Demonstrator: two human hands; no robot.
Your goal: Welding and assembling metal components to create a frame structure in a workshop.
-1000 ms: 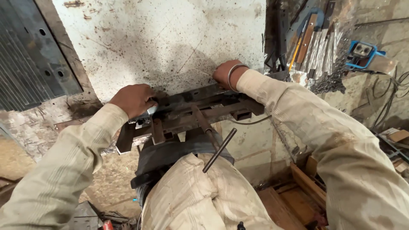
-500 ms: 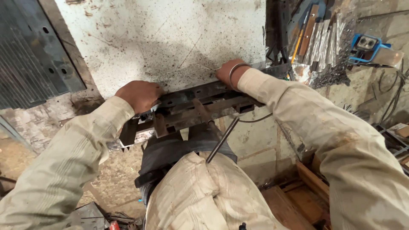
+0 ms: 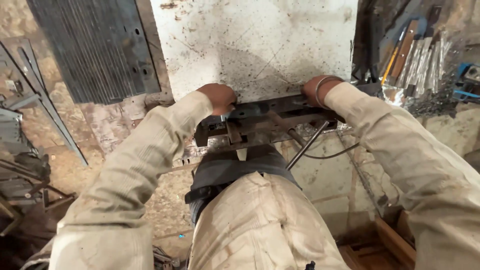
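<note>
A large scuffed whitish metal sheet [image 3: 260, 45] lies on the floor, its near edge pushed into a dark iron clamp frame [image 3: 265, 117] in front of my knees. My left hand [image 3: 218, 97] grips the frame's left end at the sheet's edge. My right hand [image 3: 318, 89], a metal bangle on its wrist, presses on the frame's right end. A thin steel lever rod [image 3: 306, 145] slants down from the frame toward my lap. The fingers of both hands are partly hidden behind the frame.
A dark ribbed metal panel [image 3: 95, 47] lies at the upper left, with scrap iron pieces [image 3: 25, 165] along the left edge. Files and hand tools [image 3: 410, 55] are heaped at the upper right beside a blue object [image 3: 467, 82]. Wooden boards [image 3: 385, 245] sit at the lower right.
The view has tilted and shifted a little, so the sheet and frame sit higher and further right. Both hands stay on the frame's ends in the same grip.
</note>
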